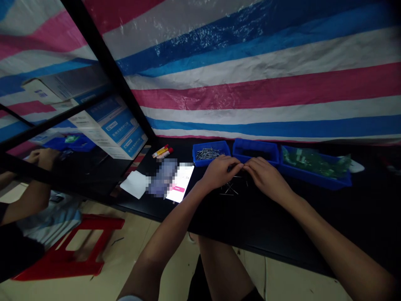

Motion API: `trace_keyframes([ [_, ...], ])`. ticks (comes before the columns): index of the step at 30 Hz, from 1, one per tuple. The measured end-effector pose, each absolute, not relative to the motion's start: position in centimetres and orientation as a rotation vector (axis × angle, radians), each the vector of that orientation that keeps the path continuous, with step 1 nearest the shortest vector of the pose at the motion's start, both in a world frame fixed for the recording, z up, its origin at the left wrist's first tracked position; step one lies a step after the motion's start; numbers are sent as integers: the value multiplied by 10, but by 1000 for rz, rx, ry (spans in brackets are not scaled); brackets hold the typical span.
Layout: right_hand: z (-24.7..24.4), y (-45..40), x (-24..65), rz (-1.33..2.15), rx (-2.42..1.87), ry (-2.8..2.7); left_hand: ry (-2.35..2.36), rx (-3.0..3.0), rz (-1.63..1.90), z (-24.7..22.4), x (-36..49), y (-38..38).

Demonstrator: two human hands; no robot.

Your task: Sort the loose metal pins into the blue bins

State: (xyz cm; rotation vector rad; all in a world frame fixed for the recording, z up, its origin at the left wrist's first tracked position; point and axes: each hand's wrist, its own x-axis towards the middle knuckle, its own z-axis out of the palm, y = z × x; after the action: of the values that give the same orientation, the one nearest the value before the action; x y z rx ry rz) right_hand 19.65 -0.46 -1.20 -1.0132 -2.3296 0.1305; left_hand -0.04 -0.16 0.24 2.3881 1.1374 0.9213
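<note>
My left hand (pixel 221 170) and my right hand (pixel 261 173) meet fingertip to fingertip above the black table. Both are closed in a pinch; what lies between the fingers is too small and dark to make out. Just below my left hand, several thin metal pins (pixel 230 190) lie loose on the tabletop. Behind my left hand stands a blue bin (pixel 196 160) filled with similar metal pins (pixel 208 154). A second blue bin (pixel 255 144), holding something dark, sits behind my right hand. Farther right, a third blue bin (pixel 316 178) contains green plastic bags (pixel 308 161).
Left of the bins lie a lit phone (pixel 183 177), partly blurred, a white paper (pixel 135 184) and red-and-yellow tubes (pixel 161 151). A black frame (pixel 125 88) rises at left, with cartons (pixel 115 125) beyond. Another person's arm (pixel 34 194) is near a red stool (pixel 90 246).
</note>
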Motion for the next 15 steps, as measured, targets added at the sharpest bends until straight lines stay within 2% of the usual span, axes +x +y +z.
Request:
trace_keyframes([
  [15,-2,-12,195,160,-924,-2194,978,1914,937,1,1,-2],
])
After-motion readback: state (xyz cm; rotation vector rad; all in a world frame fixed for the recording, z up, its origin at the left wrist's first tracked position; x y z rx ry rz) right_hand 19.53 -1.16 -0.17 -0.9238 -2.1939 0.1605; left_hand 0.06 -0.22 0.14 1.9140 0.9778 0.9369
